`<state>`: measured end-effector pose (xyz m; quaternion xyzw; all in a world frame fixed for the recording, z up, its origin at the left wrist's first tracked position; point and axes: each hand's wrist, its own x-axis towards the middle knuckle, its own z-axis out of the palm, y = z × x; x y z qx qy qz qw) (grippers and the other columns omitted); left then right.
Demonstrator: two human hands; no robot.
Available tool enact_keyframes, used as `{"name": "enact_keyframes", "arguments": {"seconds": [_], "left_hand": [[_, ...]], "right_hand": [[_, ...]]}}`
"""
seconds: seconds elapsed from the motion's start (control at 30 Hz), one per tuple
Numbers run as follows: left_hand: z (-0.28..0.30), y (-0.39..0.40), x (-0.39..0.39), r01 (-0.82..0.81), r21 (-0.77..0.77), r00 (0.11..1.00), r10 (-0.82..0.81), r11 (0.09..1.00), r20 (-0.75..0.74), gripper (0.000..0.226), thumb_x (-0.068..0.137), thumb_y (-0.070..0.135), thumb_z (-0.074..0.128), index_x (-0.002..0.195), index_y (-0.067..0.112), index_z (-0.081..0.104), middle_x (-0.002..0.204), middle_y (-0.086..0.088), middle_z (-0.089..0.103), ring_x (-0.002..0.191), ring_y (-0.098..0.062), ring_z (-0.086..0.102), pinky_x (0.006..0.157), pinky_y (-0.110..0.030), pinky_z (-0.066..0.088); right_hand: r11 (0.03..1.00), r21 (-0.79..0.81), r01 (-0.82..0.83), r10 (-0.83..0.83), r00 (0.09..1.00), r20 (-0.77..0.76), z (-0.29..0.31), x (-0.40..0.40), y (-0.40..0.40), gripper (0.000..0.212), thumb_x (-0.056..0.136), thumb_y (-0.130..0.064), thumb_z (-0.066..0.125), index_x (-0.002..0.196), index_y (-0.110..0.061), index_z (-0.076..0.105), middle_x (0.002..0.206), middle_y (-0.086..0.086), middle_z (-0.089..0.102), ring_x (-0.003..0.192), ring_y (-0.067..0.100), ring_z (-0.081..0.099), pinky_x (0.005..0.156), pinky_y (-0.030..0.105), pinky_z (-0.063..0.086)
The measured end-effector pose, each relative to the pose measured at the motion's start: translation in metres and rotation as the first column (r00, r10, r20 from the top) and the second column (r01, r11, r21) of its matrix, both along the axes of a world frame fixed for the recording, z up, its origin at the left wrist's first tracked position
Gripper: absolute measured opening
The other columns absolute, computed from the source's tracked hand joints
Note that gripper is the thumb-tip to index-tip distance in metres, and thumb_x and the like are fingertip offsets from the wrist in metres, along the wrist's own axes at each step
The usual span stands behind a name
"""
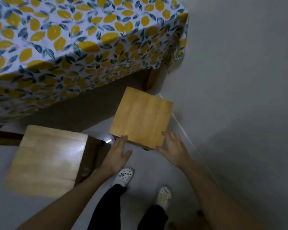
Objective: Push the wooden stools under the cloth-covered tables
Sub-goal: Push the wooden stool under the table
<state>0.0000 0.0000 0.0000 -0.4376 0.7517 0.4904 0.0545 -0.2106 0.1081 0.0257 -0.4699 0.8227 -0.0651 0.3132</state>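
Observation:
A square wooden stool stands on the floor by the wall, its far corner just at the shadowed edge under the table with the lemon-print cloth. My left hand lies flat against the stool's near left corner, fingers apart. My right hand rests open on its near right corner, thumb under the edge. A second, paler wooden stool stands to the left, out from the table.
A grey wall runs close along the right side. A wooden table leg shows just beyond the stool. My two feet in white clogs stand on the grey floor behind the stool.

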Motion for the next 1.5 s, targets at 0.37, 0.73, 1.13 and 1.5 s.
{"name": "enact_keyframes", "arguments": {"seconds": [0.37, 0.73, 1.13, 1.5], "left_hand": [[-0.169, 0.026, -0.086, -0.050, -0.128, 0.893, 0.102, 0.990, 0.438, 0.093, 0.087, 0.067, 0.035, 0.148, 0.021, -0.017, 0.153, -0.012, -0.033, 0.140, -0.032, -0.030, 0.114, -0.055, -0.008], [-0.204, 0.004, -0.104, -0.094, -0.330, 0.877, 0.235, 0.939, 0.420, 0.099, 0.083, 0.069, 0.028, 0.143, 0.013, -0.027, 0.146, -0.023, -0.039, 0.137, -0.039, -0.032, 0.115, -0.045, -0.011], [-0.213, -0.166, -0.117, -0.024, -0.410, 0.897, 0.200, 0.912, 0.393, 0.101, 0.075, 0.077, 0.011, 0.147, 0.013, -0.021, 0.148, -0.023, -0.035, 0.137, -0.039, -0.031, 0.116, -0.045, -0.009], [-0.211, -0.235, -0.130, 0.001, -0.390, 0.910, 0.161, 0.921, 0.381, 0.097, 0.085, 0.069, 0.026, 0.146, 0.012, -0.023, 0.148, -0.024, -0.035, 0.137, -0.041, -0.030, 0.113, -0.044, -0.013]], "right_hand": [[0.861, 0.153, -0.486, 0.502, 0.860, -0.092, -0.197, -0.074, -0.008, 0.115, 0.076, -0.059, 0.069, 0.153, -0.013, -0.003, 0.160, 0.017, -0.016, 0.147, 0.036, -0.017, 0.121, 0.048, -0.001], [0.827, -0.008, -0.562, 0.556, 0.821, -0.130, -0.235, -0.088, -0.037, 0.129, 0.051, -0.059, 0.084, 0.146, 0.004, 0.023, 0.150, 0.037, 0.024, 0.138, 0.055, 0.017, 0.106, 0.062, 0.031], [0.859, -0.075, -0.507, 0.502, 0.862, -0.068, -0.238, -0.104, -0.206, 0.117, 0.071, -0.042, 0.080, 0.151, -0.001, 0.006, 0.158, 0.027, -0.008, 0.142, 0.045, -0.019, 0.116, 0.058, 0.005], [0.874, -0.018, -0.485, 0.481, 0.870, -0.109, -0.226, -0.112, -0.273, 0.114, 0.076, -0.043, 0.076, 0.153, -0.008, -0.001, 0.160, 0.019, -0.014, 0.144, 0.038, -0.022, 0.120, 0.055, 0.005]]}}
